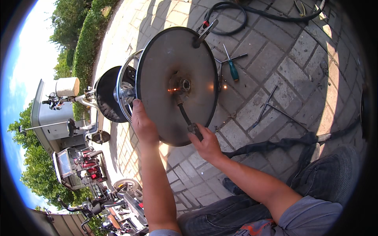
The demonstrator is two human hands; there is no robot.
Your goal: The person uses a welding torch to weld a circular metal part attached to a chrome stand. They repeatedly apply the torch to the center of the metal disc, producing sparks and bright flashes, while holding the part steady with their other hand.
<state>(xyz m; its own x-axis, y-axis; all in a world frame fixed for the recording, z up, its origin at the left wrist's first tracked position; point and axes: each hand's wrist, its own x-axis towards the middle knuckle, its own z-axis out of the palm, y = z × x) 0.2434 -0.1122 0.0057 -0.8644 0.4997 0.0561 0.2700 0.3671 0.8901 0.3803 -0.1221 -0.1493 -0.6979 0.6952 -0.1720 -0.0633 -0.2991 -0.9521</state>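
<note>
A bar stool lies on its side, the grey underside of its round base [165, 55] toward me. Beyond the base are its chrome ring [128, 69] and dark round seat [108, 94]. At the base's lower left rim, my left hand [145, 125] is closed, its fingers partly hidden behind. My right hand [206, 143] grips the handle of a welding torch [185, 113] with a curved neck. The torch tip is at the scorched centre hub [184, 85], where orange sparks glow. A metal earth clamp [206, 34] bites the base's upper right rim.
On the paving lie a green-handled screwdriver [233, 70], a three-armed wrench [238, 57], a T-shaped wrench [264, 108] and pliers [300, 8]. A black sleeved cable [271, 144] runs right from my right hand. Parked motorcycles [128, 208] and a three-wheeler [78, 167] stand left.
</note>
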